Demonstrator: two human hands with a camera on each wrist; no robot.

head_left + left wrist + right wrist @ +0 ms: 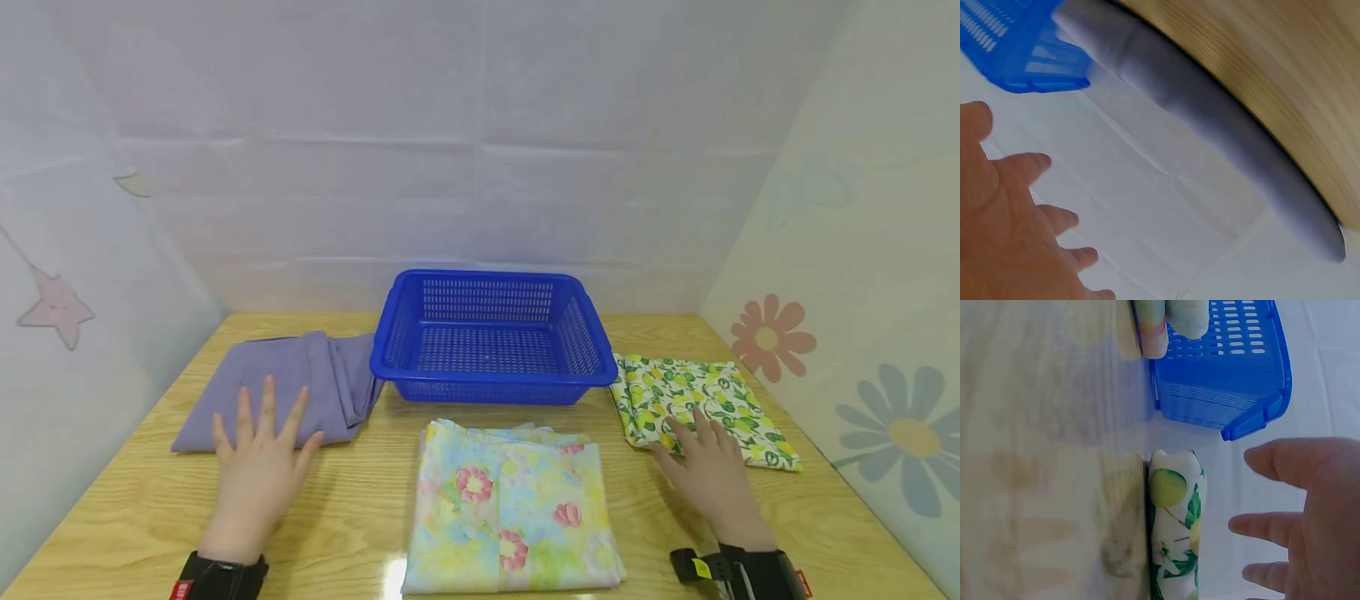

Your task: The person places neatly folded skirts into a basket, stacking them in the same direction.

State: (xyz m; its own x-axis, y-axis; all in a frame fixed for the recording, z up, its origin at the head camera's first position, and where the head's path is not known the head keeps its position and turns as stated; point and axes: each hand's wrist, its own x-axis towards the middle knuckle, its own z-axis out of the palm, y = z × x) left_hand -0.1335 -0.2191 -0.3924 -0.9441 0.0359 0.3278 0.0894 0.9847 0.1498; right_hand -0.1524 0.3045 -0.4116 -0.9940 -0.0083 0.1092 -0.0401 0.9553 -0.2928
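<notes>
My left hand (258,471) has its fingers spread, above the near edge of a folded purple cloth (277,383); the left wrist view shows a gap between the hand (1016,231) and the cloth (1204,125). On the right, my other hand (708,471) hovers at the near edge of a folded white cloth with a lemon print (690,400). Its fingers are extended and hold nothing, apart from that cloth (1175,531) in the right wrist view. Between the hands lies a folded pastel cloth with pink flowers (517,508).
A blue perforated plastic basket (495,392) stands at the back middle of the wooden table (337,533), between the purple and lemon cloths. White sheeting (480,167) hangs behind the table, with printed panels at both sides.
</notes>
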